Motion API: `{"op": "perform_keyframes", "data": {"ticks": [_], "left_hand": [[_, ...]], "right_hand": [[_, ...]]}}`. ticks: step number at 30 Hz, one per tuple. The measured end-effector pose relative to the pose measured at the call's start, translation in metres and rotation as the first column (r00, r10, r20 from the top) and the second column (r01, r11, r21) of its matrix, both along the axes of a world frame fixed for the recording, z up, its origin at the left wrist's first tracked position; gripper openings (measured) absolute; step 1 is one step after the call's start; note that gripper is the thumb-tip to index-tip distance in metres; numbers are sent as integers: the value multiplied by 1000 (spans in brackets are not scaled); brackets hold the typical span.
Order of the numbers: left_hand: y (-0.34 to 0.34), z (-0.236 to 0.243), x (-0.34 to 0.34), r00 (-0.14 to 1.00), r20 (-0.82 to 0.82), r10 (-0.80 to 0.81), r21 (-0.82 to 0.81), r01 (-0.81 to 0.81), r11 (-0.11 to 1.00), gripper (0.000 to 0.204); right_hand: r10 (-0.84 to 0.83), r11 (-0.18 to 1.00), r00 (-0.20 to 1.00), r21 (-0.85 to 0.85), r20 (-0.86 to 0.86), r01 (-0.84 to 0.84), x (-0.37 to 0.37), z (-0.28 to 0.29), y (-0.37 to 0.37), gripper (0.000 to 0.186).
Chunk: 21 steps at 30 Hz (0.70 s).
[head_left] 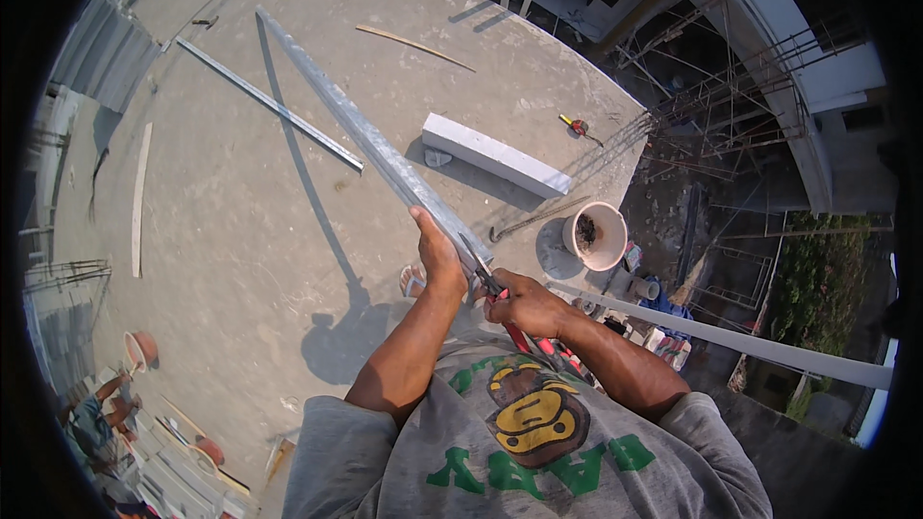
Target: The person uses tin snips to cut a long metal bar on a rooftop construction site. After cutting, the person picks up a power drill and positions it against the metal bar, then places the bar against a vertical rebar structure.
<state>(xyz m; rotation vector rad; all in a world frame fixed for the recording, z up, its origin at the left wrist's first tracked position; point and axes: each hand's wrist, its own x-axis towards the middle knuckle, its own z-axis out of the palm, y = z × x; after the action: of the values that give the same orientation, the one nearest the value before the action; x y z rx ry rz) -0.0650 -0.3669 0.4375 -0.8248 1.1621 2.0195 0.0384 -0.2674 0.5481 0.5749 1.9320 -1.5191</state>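
Observation:
A long galvanized metal channel [361,130] stretches away from me toward the upper left, over the concrete floor. My left hand [440,258] is closed around its near end, thumb lying along the metal. In my right hand [536,308] is a pair of tin snips [490,283] with red handles, the fingers wrapped around them. The dark blades of the snips meet the near end of the channel; whether they bite into the metal is hard to make out. A second, thinner metal channel [269,104] lies on the floor to the left.
Right of the channel lie a long white block [495,156], a bent metal rod [538,217], a tape measure [574,124] and a pale bucket [619,231] with dark contents. Beyond the slab's right edge is a drop with scaffolding [735,101]. Another person [91,423] is at lower left.

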Motion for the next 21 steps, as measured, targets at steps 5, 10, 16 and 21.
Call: {"op": "perform_keyframes", "data": {"ticks": [5, 10, 16, 21], "left_hand": [[4, -7, 1, 1000, -12, 18, -3, -18, 1000, 95], [11, -15, 4, 999, -30, 33, -23, -33, 999, 94], [12, -17, 6, 1000, -23, 18, -18, -18, 1000, 94], [10, -15, 6, 999, 31, 14, 5, -14, 1000, 95]], "right_hand": [[-30, 999, 998, -26, 60, 32, -2, 3, 1, 35], [-75, 997, 990, -15, 119, 78, -4, 10, 3, 30], [-40, 999, 988, 10, 150, 39, -8, 15, 8, 25], [-66, 998, 985, 9, 158, 65, -7, 16, 6, 24]]}}
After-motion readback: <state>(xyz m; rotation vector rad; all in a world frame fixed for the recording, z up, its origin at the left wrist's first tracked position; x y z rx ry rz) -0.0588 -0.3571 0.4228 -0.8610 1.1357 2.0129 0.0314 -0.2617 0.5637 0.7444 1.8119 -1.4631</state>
